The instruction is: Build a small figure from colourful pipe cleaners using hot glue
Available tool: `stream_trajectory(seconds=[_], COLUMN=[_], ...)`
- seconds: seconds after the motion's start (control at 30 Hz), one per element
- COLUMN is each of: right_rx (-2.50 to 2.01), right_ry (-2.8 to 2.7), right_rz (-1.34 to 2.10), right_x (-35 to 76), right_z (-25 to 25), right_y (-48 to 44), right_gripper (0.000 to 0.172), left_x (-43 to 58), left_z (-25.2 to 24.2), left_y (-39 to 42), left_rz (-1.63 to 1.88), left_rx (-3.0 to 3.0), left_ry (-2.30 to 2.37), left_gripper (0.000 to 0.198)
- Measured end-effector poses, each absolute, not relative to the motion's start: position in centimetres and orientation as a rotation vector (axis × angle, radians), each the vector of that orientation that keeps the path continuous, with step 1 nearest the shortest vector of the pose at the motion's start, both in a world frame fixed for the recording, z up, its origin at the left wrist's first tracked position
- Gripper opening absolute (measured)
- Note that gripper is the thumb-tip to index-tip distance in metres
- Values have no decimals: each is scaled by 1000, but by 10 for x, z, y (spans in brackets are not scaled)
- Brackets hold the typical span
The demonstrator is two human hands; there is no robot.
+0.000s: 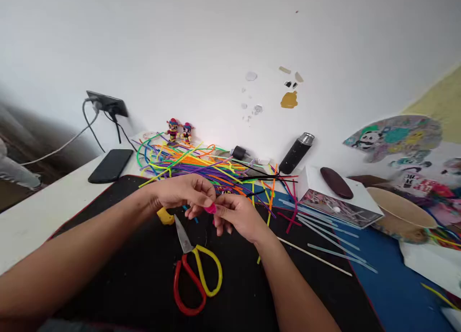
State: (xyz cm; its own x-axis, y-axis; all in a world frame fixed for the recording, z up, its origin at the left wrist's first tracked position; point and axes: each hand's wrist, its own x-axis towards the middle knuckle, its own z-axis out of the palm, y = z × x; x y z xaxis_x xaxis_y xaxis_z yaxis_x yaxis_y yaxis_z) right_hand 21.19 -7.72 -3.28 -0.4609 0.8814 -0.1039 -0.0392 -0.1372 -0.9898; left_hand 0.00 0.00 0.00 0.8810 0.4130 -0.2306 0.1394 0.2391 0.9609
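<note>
My left hand (190, 194) and my right hand (239, 214) meet above the black mat (144, 274), both closed with fingertips pinching. Between them is a small bright pink piece of pipe cleaner (210, 208), bunched up and partly hidden by the fingers. Just below lies a pair of scissors (192, 249), blades slightly apart, with one red and one yellow handle. Beside the blade tip sits a small yellow object (165, 217). A heap of colourful pipe cleaners (194, 164) spreads behind my hands.
A black phone (111, 165) lies at left. Two small figurines (173, 129) stand by the wall. A black flask (297, 153) leans behind a white box (338, 197) with a dark oval case (336, 182) on top. Translucent glue sticks (331, 233) and a thin wooden stick (315, 256) lie at right.
</note>
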Motion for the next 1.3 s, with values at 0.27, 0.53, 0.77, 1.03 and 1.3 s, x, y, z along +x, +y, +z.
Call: stream_trajectory(seconds=[0.27, 0.53, 0.77, 1.03, 1.3], right_rx=[-1164, -1399, -1429, -1490, -1429], right_ry=[-1532, -1683, -1758, -1749, -1650], right_rz=[1594, 1169, 879, 713, 809], right_x=[211, 209, 211, 211, 209], right_z=[-38, -45, -48, -42, -45], right_y=[-73, -73, -72, -73, -72], right_gripper=[41, 18, 23, 26, 24], left_x=[-5, -1, 3, 12, 20], left_z=[16, 7, -10, -24, -31], left_y=[-5, -1, 11, 11, 9], left_rz=[28, 95, 300, 500, 649], left_rx=[1647, 1854, 1834, 1753, 1609], left_ry=[621, 890, 1010, 1019, 1007], left_gripper=[19, 11, 24, 27, 30])
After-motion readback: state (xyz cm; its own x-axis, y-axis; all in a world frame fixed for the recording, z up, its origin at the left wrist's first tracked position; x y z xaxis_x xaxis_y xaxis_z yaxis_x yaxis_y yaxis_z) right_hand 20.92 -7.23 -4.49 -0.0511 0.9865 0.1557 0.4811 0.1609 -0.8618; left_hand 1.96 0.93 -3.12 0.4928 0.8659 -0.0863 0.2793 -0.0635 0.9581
